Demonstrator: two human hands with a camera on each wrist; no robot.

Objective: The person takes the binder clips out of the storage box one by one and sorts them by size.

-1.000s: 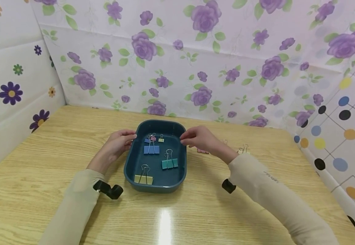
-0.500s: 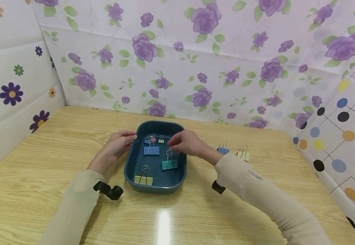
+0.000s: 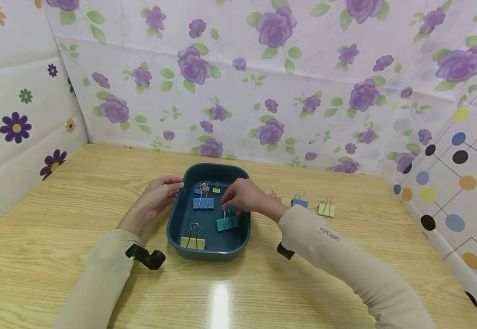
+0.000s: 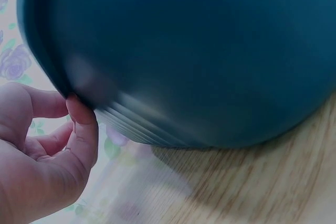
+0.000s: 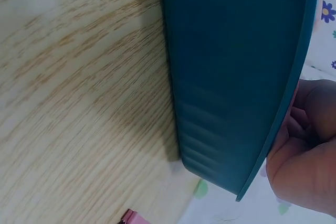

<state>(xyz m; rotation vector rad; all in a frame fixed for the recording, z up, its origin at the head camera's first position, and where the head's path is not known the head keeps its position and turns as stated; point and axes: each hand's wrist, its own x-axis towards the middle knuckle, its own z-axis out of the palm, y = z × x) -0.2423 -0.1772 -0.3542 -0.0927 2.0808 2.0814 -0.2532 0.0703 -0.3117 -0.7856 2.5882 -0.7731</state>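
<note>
A dark teal-blue plastic tray (image 3: 209, 256) stands on the table and holds several binder clips. My left hand (image 3: 159, 196) pinches its left rim between thumb and fingers, also plain in the left wrist view. Reaching over the right rim, my right hand (image 3: 244, 195) has its fingertips pinched at the wire handles of a teal binder clip (image 3: 227, 224). In the right wrist view the tray's wall (image 5: 226, 87) hides those fingertips and the clip. Nearby in the tray lie a blue binder clip (image 3: 203, 204) and a yellow binder clip (image 3: 193, 243).
Small blue, pink and yellow clips (image 3: 216, 190) sit at the tray's far end. Right of the tray, on the wooden table (image 3: 263, 283), stand a pink clip (image 3: 278, 199), a blue clip (image 3: 299, 203) and a pale yellow clip (image 3: 326, 210). Flowered cloth (image 3: 238, 105) closes off the back.
My right hand has come from the tray's right rim inward, down to the teal binder clip, whose handles and body have shifted slightly. My left hand keeps its grip on the tray.
</note>
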